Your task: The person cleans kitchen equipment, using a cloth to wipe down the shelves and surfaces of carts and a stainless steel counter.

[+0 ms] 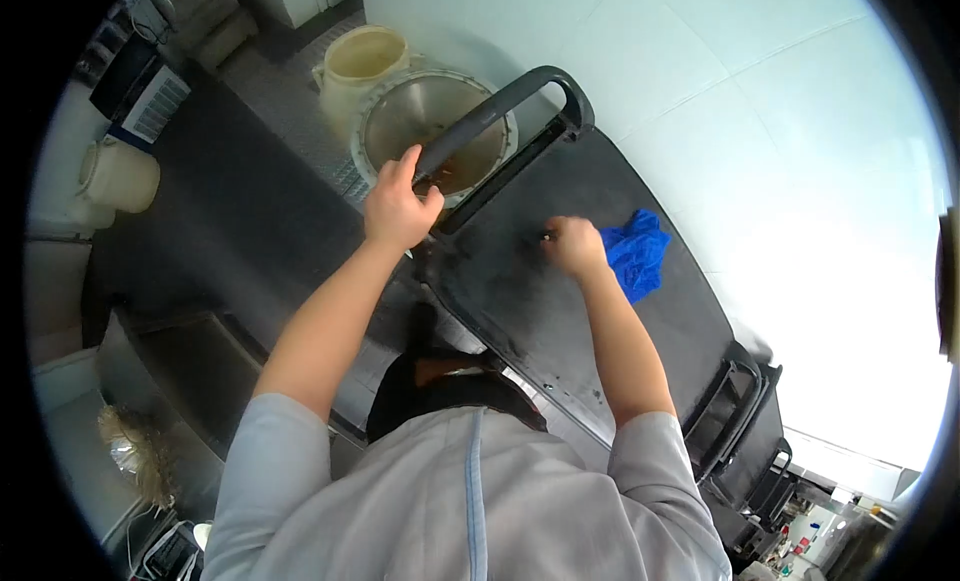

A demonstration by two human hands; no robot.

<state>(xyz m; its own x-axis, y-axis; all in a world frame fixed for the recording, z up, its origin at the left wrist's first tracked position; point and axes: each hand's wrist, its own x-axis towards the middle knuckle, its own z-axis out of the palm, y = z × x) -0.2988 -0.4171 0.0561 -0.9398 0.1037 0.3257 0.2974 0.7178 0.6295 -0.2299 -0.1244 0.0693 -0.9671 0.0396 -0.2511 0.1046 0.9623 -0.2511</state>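
Observation:
My left hand (397, 209) is at the near end of the black handle (480, 118) of a dark cart, its index finger stretched out and its thumb apart. Whether it touches the handle is hard to tell. Over the cart's dark top (520, 301), my right hand (577, 247) is closed, with something tiny and pale at its fingertips that I cannot make out. A crumpled blue cloth (637, 255) lies on the top just right of that hand. Small wet spots show near the cart's front edge.
Behind the handle stand a large round metal-lined bin (405, 116) and a cream bucket (365, 53). A pale wall (740, 131) borders the cart's far side. More dark carts (750, 461) are at the lower right. Another pale bucket (130, 176) is at the left.

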